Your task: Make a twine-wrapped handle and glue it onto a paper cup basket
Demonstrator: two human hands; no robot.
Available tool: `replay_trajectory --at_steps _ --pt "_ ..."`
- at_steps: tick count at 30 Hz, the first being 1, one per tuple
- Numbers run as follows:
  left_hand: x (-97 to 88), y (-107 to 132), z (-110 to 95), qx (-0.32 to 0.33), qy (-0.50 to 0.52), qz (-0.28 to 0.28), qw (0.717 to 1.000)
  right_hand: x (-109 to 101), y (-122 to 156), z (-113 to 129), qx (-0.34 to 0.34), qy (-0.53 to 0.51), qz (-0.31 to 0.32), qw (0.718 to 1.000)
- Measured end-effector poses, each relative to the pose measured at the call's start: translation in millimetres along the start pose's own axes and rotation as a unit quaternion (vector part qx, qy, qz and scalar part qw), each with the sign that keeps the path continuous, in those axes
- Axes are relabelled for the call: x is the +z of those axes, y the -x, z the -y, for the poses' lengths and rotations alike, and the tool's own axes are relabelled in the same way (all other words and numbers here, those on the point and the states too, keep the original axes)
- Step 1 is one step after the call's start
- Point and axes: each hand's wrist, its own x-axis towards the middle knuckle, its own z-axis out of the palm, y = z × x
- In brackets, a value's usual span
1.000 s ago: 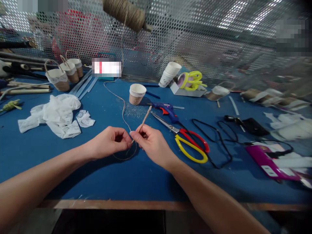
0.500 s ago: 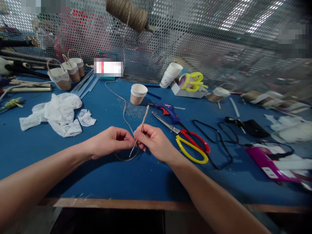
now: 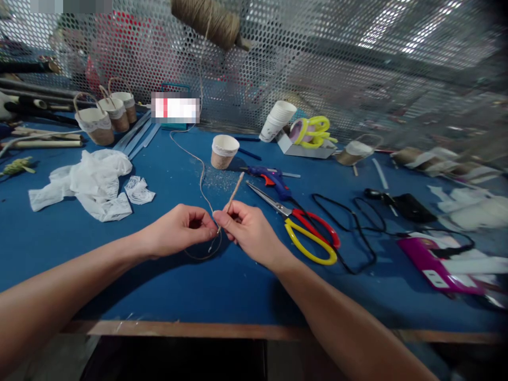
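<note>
At the left, three cups with handles [image 3: 99,128] stood behind a crumpled heap of white lace [image 3: 93,182], and nearer the middle the left hand [image 3: 180,230] pinched the string [image 3: 202,177] between thumb and finger, close to the lower end of a thin stick [image 3: 235,190]. That stick slanted upward between the two hands, gripped by the closed fingers of the right hand [image 3: 252,227], with a cup [image 3: 224,153] upright on the table [image 3: 178,296] beyond it. Farther right lay a glue gun [image 3: 273,180] and open scissors [image 3: 289,213], near a black cord [image 3: 367,248].
</note>
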Motion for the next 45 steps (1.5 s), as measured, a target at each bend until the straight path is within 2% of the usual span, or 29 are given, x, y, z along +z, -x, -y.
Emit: replay_trajectory --at_steps 4,9,11,16,23,27,35,40,42,45 --pt "3.4 -0.6 1.1 -0.009 0.023 -0.009 1.0 1.6 0.1 -1.4 0.002 -0.002 -0.012 1.0" --pt "3.8 0.6 -1.3 -0.016 0.052 0.01 0.998 -1.7 -1.5 -3.7 -0.001 -0.129 0.078 0.989" --pt "2.0 1.0 -2.3 -0.014 0.051 0.016 0.998 -3.3 -2.1 -3.9 0.001 -0.139 0.088 0.986" --pt "-4.1 -0.2 -2.1 0.003 0.014 0.032 0.999 -3.5 -2.4 -5.4 0.018 -0.12 0.066 0.99" --pt "-3.4 -0.7 -1.0 0.04 -0.036 0.013 0.998 -2.2 -2.7 -8.0 0.044 -0.105 0.067 0.991" --pt "-2.4 0.0 -1.8 0.024 -0.028 0.003 0.999 -2.0 -2.5 -6.4 0.04 -0.078 0.054 0.995" --pt "-0.7 0.0 0.1 -0.008 0.013 -0.017 1.0 0.8 0.4 0.5 0.006 0.012 -0.02 1.0" --pt "3.4 -1.2 2.7 -0.017 0.023 -0.035 0.999 3.4 0.3 -2.7 -0.008 0.019 -0.037 0.999" --pt "4.1 -1.4 1.8 -0.019 0.037 -0.029 0.999 2.3 -0.3 -3.5 -0.003 -0.01 -0.012 1.0" --pt "3.7 -1.4 -0.8 -0.032 0.065 -0.009 0.997 -1.1 -1.5 -3.4 0.003 -0.094 0.065 0.993"
